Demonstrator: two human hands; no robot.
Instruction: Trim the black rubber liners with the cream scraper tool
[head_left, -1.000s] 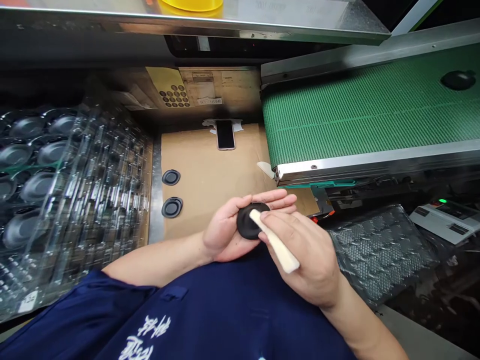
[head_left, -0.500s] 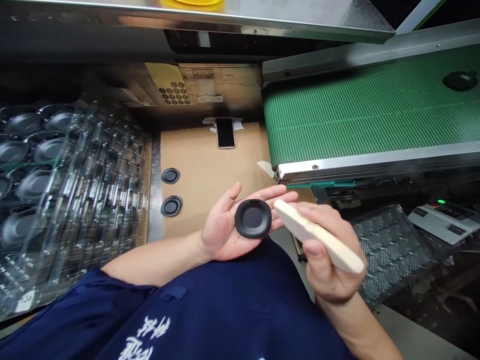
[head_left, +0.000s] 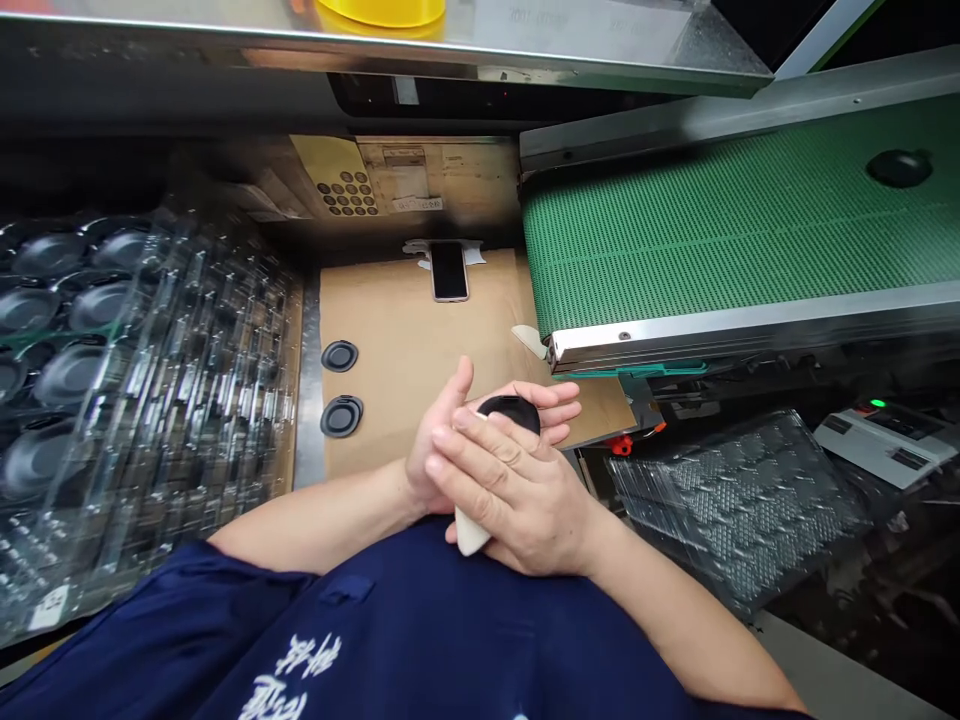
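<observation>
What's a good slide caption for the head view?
A black disc on the open left hand, partly covered by the right hand holding a cream pad, near a green belt.

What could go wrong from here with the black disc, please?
The black disc lies on the open left grip, its thumb raised, so it might slip off. The right grip covers much of the disc and the pale pad, so a shift of either could go unseen. The nearer black part on the cardboard might be bumped by the left forearm.
</observation>
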